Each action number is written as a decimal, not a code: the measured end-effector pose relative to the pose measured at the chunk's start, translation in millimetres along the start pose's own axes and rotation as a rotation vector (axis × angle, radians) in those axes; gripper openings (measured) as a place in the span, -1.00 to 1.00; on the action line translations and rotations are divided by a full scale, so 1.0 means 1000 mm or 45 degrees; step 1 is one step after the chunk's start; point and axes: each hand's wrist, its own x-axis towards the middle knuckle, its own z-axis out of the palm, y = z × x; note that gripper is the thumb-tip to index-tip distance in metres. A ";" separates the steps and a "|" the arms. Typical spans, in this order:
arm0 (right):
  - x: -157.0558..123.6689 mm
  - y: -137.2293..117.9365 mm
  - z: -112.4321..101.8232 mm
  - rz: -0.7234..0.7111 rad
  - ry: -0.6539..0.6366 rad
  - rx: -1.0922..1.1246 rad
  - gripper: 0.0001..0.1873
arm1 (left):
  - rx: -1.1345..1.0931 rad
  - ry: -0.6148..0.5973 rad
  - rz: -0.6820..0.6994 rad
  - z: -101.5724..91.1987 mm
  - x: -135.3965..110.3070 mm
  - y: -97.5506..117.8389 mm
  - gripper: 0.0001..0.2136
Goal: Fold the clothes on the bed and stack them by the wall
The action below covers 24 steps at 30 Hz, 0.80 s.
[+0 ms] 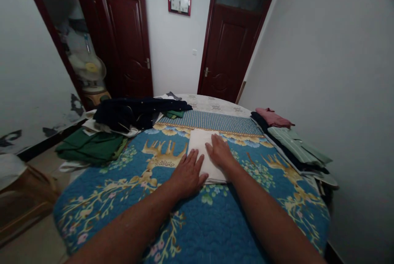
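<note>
A folded cream-white cloth or garment [201, 136] lies flat near the middle of the blue patterned table cover [212, 227]. My left hand [188, 174] rests at its left edge, fingers spread and pointing forward, partly on the fabric. On its right side lies my right hand [219, 152], fingers stretched out over the top. Neither hand grips anything. The hands cover part of the folded cloth, so its exact kind cannot be made out.
Dark navy clothes [123, 112] and a green garment [89, 145] are heaped at the left. Folded clothes, with a pink one [272, 117] and a striped light-green shirt [297, 145], are stacked along the right edge. A wooden stool [27, 190] stands at lower left.
</note>
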 end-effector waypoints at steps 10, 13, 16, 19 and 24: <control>0.067 0.020 0.025 0.230 -0.174 -0.046 -0.09 | -0.027 -0.063 -0.012 -0.003 -0.002 0.003 -0.25; 0.074 0.022 0.026 0.243 -0.162 -0.024 -0.09 | -0.020 -0.092 -0.034 -0.006 -0.002 0.006 -0.24; 0.076 0.023 0.024 0.247 -0.145 0.022 -0.13 | -0.014 -0.104 -0.049 -0.007 -0.002 0.007 -0.24; 0.073 0.023 0.022 0.235 -0.088 0.074 -0.20 | -0.013 -0.114 -0.059 -0.008 -0.002 0.007 -0.24; 0.051 0.026 0.021 0.132 -0.026 0.065 -0.23 | -0.022 -0.073 -0.048 -0.008 -0.004 0.006 -0.25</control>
